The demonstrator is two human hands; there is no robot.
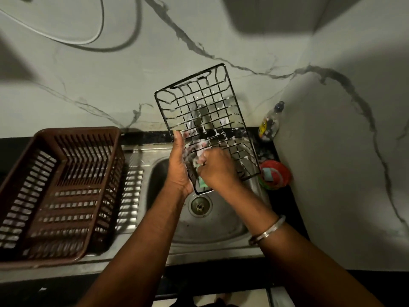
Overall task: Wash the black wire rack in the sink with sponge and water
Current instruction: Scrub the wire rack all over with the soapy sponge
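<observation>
The black wire rack stands tilted on end over the steel sink, its grid streaked with white foam. My left hand holds the rack's lower left edge, thumb up along the rim. My right hand grips a green sponge and presses it against the lower part of the grid. Most of the sponge is hidden under my fingers. A tap shows dimly behind the rack.
A brown plastic dish basket sits on the draining board to the left. A clear soap bottle and a red round tub stand at the right by the marbled wall. The drain lies below my hands.
</observation>
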